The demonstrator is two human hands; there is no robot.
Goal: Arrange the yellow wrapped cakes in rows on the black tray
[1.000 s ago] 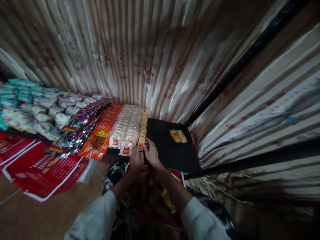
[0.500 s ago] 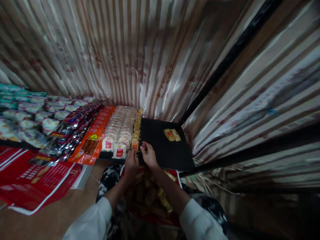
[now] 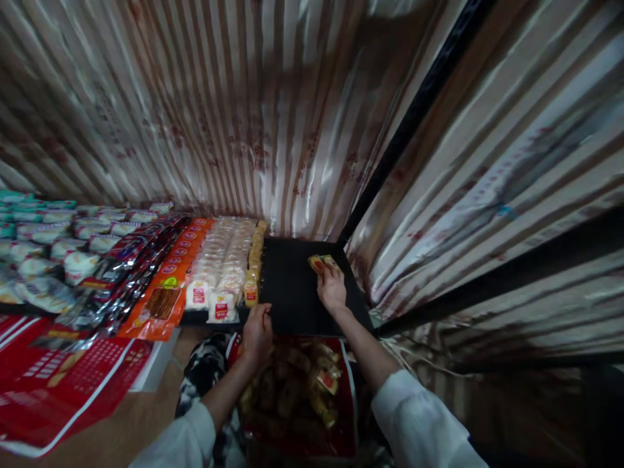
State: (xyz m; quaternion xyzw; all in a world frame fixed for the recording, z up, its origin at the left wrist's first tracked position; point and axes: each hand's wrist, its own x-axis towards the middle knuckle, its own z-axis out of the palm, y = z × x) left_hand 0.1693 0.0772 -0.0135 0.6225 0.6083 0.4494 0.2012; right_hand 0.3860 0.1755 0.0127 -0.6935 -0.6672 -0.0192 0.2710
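Note:
On the right of the black shelf, my right hand reaches over small yellow snack packets with red labels, its fingers closed on them. My left hand is at the shelf's front edge with fingers curled in; anything inside them is hidden. Just beyond it stands a narrow row of yellow packets. Left of that row are two rows of white round snacks in clear wrappers. Below, between my legs, an open red bag holds loose yellow packets.
Orange snack packs, dark shiny packs and white and green packages line the shelf leftward. A red bag hangs below them. Striped sheeting rises behind, and a black post stands at the shelf's back right corner.
My right hand has moved from the end of the yellow row rightward to the packets on the shelf. My left hand has drawn back slightly from that row. The view has shifted right.

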